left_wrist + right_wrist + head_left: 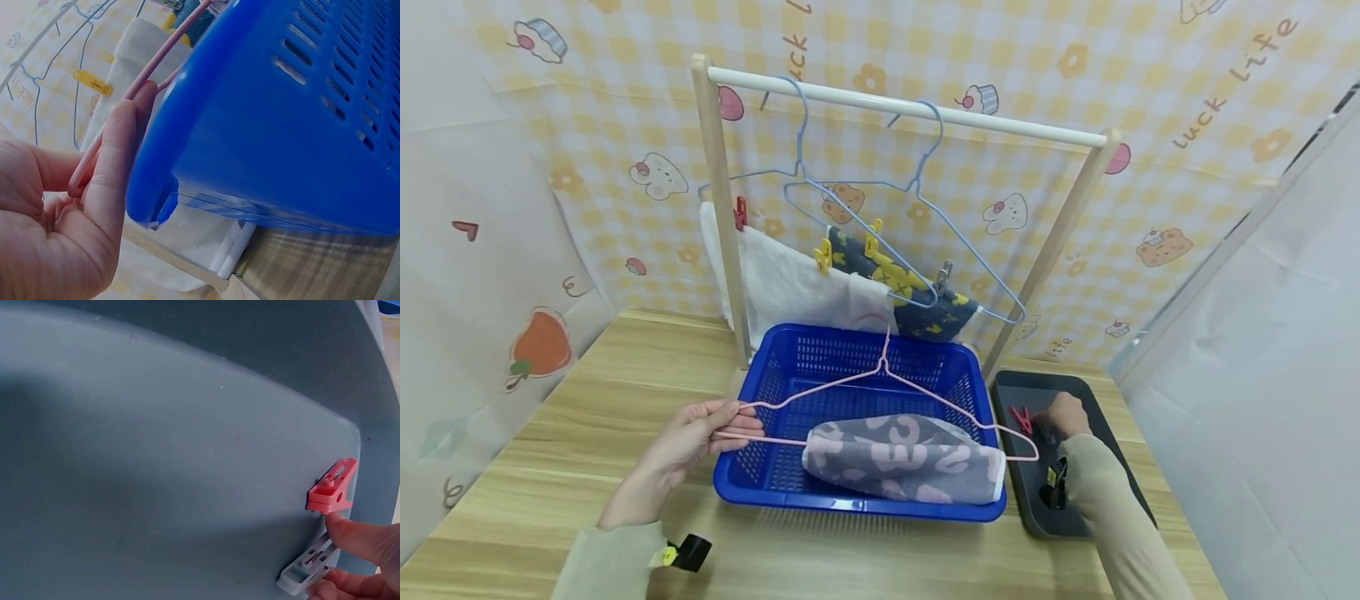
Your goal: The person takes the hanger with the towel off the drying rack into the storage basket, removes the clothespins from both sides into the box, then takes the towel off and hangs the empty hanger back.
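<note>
My left hand (696,437) grips the left end of a pink clothes hanger (842,381), its thumb on the wire, beside the rim of a blue basket (857,504). Over the hanger's lower bar is draped a grey cloth with pink patterns (902,467), above the basket. Inside the dark grey tray (1030,387) at the right, my right hand (1066,415) pinches a grey clothespin (306,565) between thumb and fingers, as the right wrist view shows. A red clothespin (333,487) lies just beside the thumb.
Behind the basket stands a rack with a white rail (865,100) and wooden posts. Two blue hangers (805,158) hang from it, bearing a white towel (775,283) and a dark yellow-patterned cloth (917,321), held by red, yellow and grey clothespins.
</note>
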Available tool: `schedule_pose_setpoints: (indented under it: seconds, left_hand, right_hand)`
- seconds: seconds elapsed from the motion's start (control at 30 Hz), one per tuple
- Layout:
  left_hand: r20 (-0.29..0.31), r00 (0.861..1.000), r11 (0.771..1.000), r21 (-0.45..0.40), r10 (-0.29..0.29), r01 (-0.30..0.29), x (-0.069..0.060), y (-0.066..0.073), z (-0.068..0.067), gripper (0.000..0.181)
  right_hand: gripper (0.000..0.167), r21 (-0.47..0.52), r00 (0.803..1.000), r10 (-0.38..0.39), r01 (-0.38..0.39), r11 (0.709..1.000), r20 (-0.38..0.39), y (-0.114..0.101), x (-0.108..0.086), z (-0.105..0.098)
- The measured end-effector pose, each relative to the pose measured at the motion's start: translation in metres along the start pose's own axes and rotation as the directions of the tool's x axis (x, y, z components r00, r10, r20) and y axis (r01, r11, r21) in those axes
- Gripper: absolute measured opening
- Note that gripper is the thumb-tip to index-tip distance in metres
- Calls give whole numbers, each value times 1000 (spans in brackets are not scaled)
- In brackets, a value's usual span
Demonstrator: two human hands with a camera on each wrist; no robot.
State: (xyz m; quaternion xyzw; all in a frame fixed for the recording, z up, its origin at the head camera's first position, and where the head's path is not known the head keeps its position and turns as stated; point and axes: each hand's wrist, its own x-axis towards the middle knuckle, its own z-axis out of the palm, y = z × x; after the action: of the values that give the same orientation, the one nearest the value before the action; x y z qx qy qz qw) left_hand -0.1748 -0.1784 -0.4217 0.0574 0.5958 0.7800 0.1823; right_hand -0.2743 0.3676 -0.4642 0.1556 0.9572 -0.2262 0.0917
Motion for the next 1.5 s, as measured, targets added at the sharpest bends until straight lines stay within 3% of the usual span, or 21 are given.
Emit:
schedule_pose_setpoints:
  seconds: [0.33, 0.57, 0.73, 0.87, 1.1, 1.23, 1.37, 1.5]
  left_hand:
    - [5, 1000, 999, -33, -3, 3, 1, -1, 3, 24]
    - [-8, 1000, 1000, -15, -2, 2, 2, -1, 4, 24]
    - [-32, 999, 1000, -2, -1, 1, 2, -2, 4, 24]
    - [-62, 998, 1000, 24, 14, -12, 2, -2, 4, 26]
    - [-110, 993, 998, 49, 33, -27, 2, 0, 6, 27]
    - [-119, 992, 999, 20, 45, -43, 2, 0, 9, 26]
    - [-128, 989, 998, -9, 68, -70, 3, 1, 13, 27]
    - [-165, 984, 997, 18, 72, -70, 4, 2, 16, 29]
  right_hand:
    - [31, -66, 1000, -17, 17, 998, 6, -2, -4, -1]
    - [28, -37, 999, -44, 43, 998, -21, -5, -12, -8]
    - [21, -30, 985, -142, 140, 990, -93, -14, -28, -20]
    - [19, 71, 976, -202, 208, 976, -77, -22, -53, -23]
    - [18, 252, 962, -268, 271, 929, -48, -36, -100, -20]
    - [19, 395, 954, -300, 279, 876, -8, -44, -121, -15]
    - [24, 532, 935, -351, 270, 803, 54, -51, -134, -12]
    - [29, 576, 925, -373, 267, 773, 72, -60, -141, -11]
